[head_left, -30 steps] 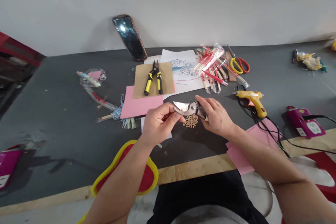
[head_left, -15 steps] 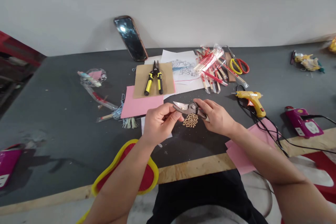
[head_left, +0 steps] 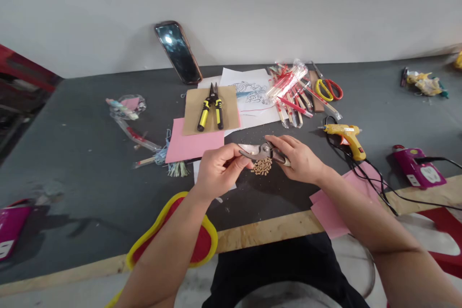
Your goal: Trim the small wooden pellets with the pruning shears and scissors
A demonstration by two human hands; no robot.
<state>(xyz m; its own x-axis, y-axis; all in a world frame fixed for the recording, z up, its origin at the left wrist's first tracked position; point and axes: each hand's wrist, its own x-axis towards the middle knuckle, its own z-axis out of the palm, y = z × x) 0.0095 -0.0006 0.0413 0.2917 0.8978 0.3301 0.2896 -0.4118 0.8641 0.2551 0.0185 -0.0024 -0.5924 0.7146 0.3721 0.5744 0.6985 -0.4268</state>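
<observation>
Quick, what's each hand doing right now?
Left hand: closed, holding the pruning shears near the blades.
Right hand: closed, gripping the pruning shears by the handles.

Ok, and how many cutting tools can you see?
3. The pruning shears are held by the left hand and right hand. The yellow-handled tin snips lie on brown cardboard. The red-and-yellow-handled scissors lie farther right, near the wall. Others could be hidden.
</observation>
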